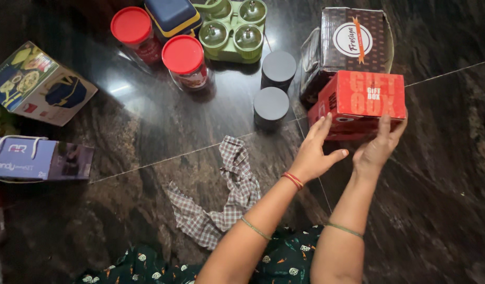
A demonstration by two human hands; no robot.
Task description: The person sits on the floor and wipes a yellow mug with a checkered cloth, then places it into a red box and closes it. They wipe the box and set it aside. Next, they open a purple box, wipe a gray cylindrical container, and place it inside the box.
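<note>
Both hands are on the red box (pixel 362 102). The left hand (pixel 314 155) has its fingers laid flat up the box's near-left face, thumb splayed out to the side, so it's pressing more than clamping. The right hand (pixel 378 147) is at the near-right corner, fingers curled up onto the front edge w/ the thumb on the near face. Neither hand is closed around the box; they hold it between them.

The red box sits on the dark stone floor (pixel 442 200), toward the far right of the floor in view, touching or just overlapping the dark printed box (pixel 353 39) behind it. Can't tell if it rests partly on that one.

To do this well, I'd judge: keep even pressure from both sides, palms low, so the thin card doesn't buckle; bring it straight toward the body so it doesn't drag the dark box along.

Just left of the box are two grey-lidded round tins (pixel 274 87). A checked cloth (pixel 229 192) lies near the left forearm. Further out, toward the far edge, are two red-lidded jars (pixel 158 44) & a green cup holder set (pixel 233 29). Two more cartons (pixel 40 118) sit at the left edge.
</note>
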